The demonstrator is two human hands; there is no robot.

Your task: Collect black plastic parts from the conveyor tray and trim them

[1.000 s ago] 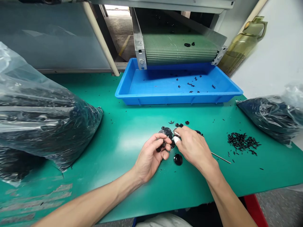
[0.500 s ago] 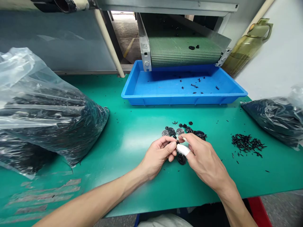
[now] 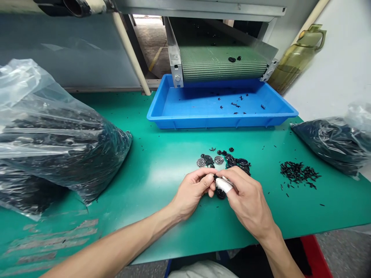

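Note:
Between the thumb and fingers of my left hand (image 3: 194,190) is a small black plastic part (image 3: 215,177), mostly hidden by the fingertips. My right hand (image 3: 246,197), its thumb wrapped in white tape (image 3: 224,185), meets it from the right with thumb and forefinger closed at the same part. Just beyond the fingers lies a loose cluster of round black plastic pieces (image 3: 242,162), some disc-shaped with rings. Another black disc (image 3: 220,194) lies beneath the hands, partly covered.
A pile of short black bits (image 3: 298,172) lies at the right, before a filled plastic bag (image 3: 333,143). Larger bags of black parts (image 3: 66,146) stand at the left. Behind sits a blue tray (image 3: 223,122) under a green conveyor belt (image 3: 223,69). A yellowish jug (image 3: 301,54) stands back right.
My right thumb and forefinger have closed in on the small black part at my left fingertips. My left hand has kept its grip. The whole view has shifted slightly.

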